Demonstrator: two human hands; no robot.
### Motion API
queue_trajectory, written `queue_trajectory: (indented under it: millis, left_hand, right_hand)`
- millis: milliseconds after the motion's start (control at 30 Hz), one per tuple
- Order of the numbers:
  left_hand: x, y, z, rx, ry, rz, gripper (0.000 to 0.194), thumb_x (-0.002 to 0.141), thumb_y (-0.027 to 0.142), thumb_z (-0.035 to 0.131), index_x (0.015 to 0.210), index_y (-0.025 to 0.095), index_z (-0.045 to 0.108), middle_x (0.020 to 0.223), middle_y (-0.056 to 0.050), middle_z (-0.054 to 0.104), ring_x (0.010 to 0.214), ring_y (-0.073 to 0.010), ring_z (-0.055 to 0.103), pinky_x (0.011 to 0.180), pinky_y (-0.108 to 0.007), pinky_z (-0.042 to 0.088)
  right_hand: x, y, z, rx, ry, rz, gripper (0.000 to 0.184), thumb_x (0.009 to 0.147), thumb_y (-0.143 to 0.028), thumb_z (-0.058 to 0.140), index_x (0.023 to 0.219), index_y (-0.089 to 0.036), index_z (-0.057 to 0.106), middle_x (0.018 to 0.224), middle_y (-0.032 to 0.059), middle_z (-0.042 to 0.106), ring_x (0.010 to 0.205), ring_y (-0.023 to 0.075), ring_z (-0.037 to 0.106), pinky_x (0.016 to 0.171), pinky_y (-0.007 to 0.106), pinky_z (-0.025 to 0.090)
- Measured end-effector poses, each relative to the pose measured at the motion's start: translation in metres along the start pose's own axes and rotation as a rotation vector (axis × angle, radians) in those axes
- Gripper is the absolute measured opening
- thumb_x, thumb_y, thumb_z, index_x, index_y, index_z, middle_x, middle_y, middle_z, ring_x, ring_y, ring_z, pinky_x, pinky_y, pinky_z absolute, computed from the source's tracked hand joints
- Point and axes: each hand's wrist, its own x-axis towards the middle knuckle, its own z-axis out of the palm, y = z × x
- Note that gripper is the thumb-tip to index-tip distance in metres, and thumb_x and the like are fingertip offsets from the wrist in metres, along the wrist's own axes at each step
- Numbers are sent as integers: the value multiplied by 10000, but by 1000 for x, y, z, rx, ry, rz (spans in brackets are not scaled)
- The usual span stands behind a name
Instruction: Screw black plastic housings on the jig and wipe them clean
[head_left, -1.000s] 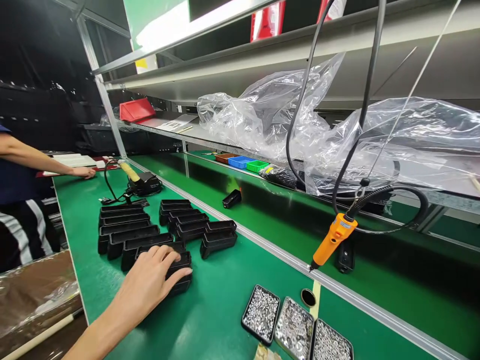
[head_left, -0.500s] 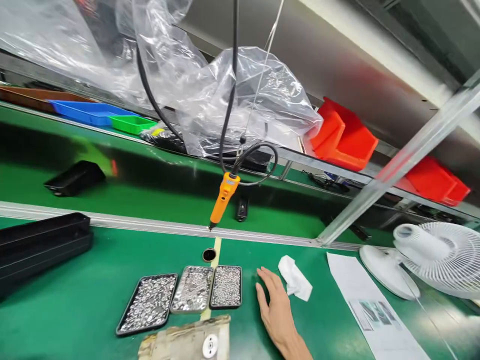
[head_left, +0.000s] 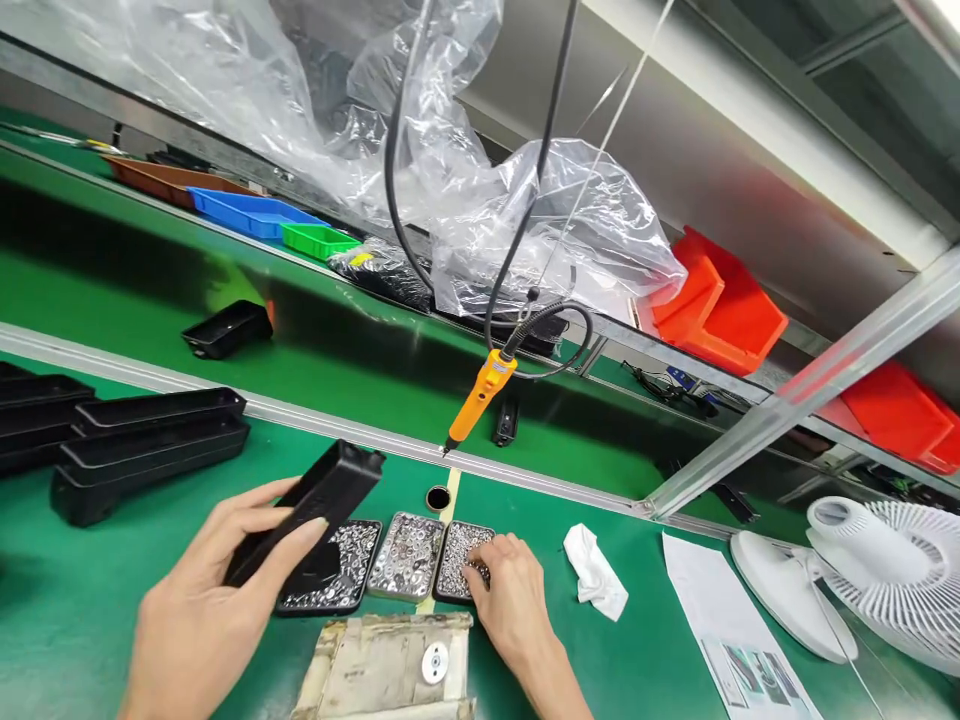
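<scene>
The left hand (head_left: 199, 610) is clenched around a long black plastic housing (head_left: 311, 505), thumb on top and fingers beneath, holding it tilted above the green surface (head_left: 112, 560) with its far end raised over the leftmost of three small trays. The right hand (head_left: 514, 605) rests at the near right corner of the right tray of screws (head_left: 459, 548), its fingers curled down into the small metal parts; whether that grip has pinched a piece cannot be told from here. The middle tray (head_left: 409, 555) holds shiny washers, and the left tray (head_left: 341, 575) is partly hidden under the held housing. Just near of the trays lies a worn pale block (head_left: 375, 665) with a small round disc (head_left: 435, 662) on it. To the left, more black housings (head_left: 150, 450) lie stacked on the surface, well apart from the hands. An orange electric screwdriver (head_left: 480, 395) hangs on its black cable, tip down, just beyond the trays over the metal rail (head_left: 315, 425). Right of the right hand lies a crumpled white cloth (head_left: 596, 570), then a printed sheet (head_left: 720, 620) and a white fan (head_left: 862, 575) at the far right. Red bins (head_left: 720, 310) and clear plastic sheeting (head_left: 465, 200) sit on the shelf beyond.
</scene>
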Motion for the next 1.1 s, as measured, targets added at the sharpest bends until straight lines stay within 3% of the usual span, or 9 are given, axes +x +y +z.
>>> queue_trajectory:
  millis: [100, 300, 467, 733, 867, 967, 1100]
  left_hand:
    - [-7, 4, 7, -94, -4, -1, 289, 856, 577, 682, 896, 291, 683, 1271, 14, 663, 1143, -265, 642, 1101, -416, 440]
    - [-10, 7, 1, -93, 61, 212, 65, 889, 350, 706, 914, 290, 694, 1226, -18, 670, 1088, -261, 652, 1054, -444, 456]
    - [-12, 10, 1, -93, 40, 214, 47, 896, 337, 698, 914, 294, 687, 1232, -17, 665, 1087, -266, 648, 1037, -458, 460]
    - [-13, 5, 4, -97, -13, 279, 20, 924, 214, 703, 928, 216, 683, 1238, -64, 657, 1095, -235, 645, 1013, -420, 479]
    - [-12, 2, 3, -84, -18, 268, 30, 934, 205, 702, 933, 194, 673, 1246, -81, 653, 1113, -234, 640, 1012, -422, 484]
    - [-12, 3, 3, -76, -23, 251, 44, 934, 218, 707, 931, 192, 672, 1244, -80, 656, 1113, -237, 640, 1012, -430, 485]
    - [-11, 4, 2, -69, -30, 235, 50, 928, 202, 719, 929, 185, 672, 1245, -85, 657, 1122, -239, 637, 1011, -433, 483]
  right_hand:
    - [-4, 2, 0, 8, -3, -4, 146, 870, -107, 777, 921, -235, 728, 881, 10, 703, 822, 236, 631, 759, 350, 455]
    - [-5, -1, 1, 65, -13, 23, 171, 871, -74, 732, 924, -233, 698, 887, 5, 702, 811, 223, 652, 785, 345, 488]
    - [-5, -4, 0, 88, -11, 41, 168, 865, -72, 714, 893, -230, 664, 856, 12, 670, 800, 243, 638, 748, 350, 491]
    - [-5, 0, -5, 204, 18, -3, 158, 1019, -129, 489, 912, -210, 573, 914, 52, 603, 852, 246, 558, 734, 353, 434]
    - [-20, -9, -24, 350, 1, -91, 182, 1074, -175, 423, 946, -216, 546, 915, 39, 602, 846, 208, 568, 751, 334, 460]
    - [-37, -21, -36, 530, -65, -260, 152, 1061, -136, 471, 976, -217, 567, 899, 30, 625, 823, 189, 576, 729, 322, 460]
    - [-49, -26, -41, 493, -83, -429, 197, 999, -55, 570, 1119, -201, 626, 977, 70, 668, 825, 213, 576, 685, 347, 436]
